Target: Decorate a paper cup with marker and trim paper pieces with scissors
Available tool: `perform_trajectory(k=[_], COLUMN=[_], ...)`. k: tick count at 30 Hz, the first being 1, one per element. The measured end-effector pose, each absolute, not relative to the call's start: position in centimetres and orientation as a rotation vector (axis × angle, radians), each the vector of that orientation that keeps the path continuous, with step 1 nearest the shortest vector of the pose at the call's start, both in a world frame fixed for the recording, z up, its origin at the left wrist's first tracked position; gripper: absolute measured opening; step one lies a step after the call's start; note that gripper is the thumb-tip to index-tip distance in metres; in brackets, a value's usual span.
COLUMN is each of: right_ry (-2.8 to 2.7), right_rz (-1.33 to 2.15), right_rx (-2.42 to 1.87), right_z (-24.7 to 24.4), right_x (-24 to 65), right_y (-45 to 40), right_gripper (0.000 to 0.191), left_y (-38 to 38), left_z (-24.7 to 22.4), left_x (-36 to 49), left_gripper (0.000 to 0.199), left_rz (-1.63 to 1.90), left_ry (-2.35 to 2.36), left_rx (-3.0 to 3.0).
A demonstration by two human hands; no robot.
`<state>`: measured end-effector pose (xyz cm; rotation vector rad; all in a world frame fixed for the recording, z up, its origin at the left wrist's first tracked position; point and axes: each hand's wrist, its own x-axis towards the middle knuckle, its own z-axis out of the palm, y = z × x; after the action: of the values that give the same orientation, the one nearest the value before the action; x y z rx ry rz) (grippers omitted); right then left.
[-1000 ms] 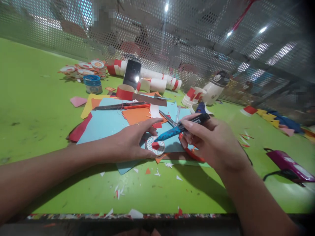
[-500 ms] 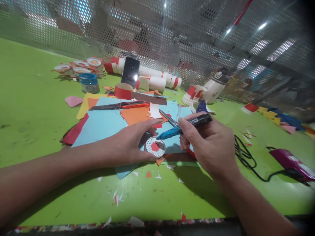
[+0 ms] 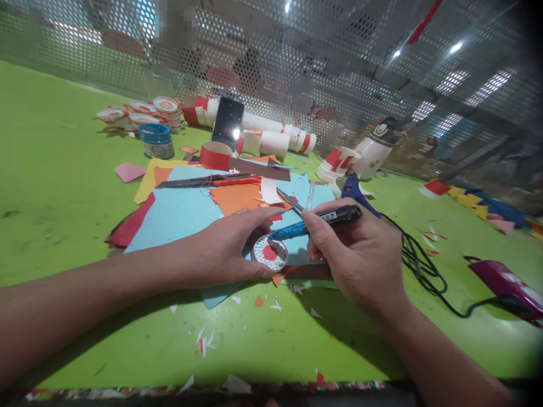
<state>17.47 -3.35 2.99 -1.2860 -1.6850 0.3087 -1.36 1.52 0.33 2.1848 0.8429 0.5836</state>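
Left hand [image 3: 231,246] pinching a round, white, blue-dotted disc [image 3: 270,254] mid-frame, right hand [image 3: 362,257] gripping a blue-and-black marker pen [image 3: 328,219], scrap-strewn glossy green table [image 3: 139,345] below, perforated grey screen [image 3: 275,56] across the top.

Blue jar [image 3: 156,147] is standing on green table [image 3: 55,186], pink paper [image 3: 129,172] lying near it. Black phone [image 3: 227,117] is standing tilted before nested white-and-red paper cups [image 3: 275,144]. White-and-black jug [image 3: 372,155] is standing near perforated screen [image 3: 280,68]. Purple device [image 3: 504,282] is lying far right, black cable [image 3: 459,314] trailing from it.
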Motion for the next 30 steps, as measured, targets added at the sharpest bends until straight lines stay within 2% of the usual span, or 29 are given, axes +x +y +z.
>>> perform_trajectory(k=[5, 22, 30], right_ry=[-1.715, -1.689, -1.707], right_rz=[0.291, 0.322, 0.308], right_rx=[-1.259, -1.280, -1.292], right_z=[2.90, 2.83, 2.95], right_x=[17.40, 17.25, 17.15], right_y=[-3.39, -3.35, -3.46], right_gripper=[0.018, 0.019, 0.019], left_y=[1.65, 1.69, 1.71], left_z=[0.22, 0.02, 0.05], left_x=[-1.30, -1.22, -1.28], left_gripper=[0.069, 0.084, 0.077], left_rz=[0.581, 0.607, 0.585], left_ry=[0.852, 0.865, 0.855], left_rx=[2.191, 2.183, 2.151])
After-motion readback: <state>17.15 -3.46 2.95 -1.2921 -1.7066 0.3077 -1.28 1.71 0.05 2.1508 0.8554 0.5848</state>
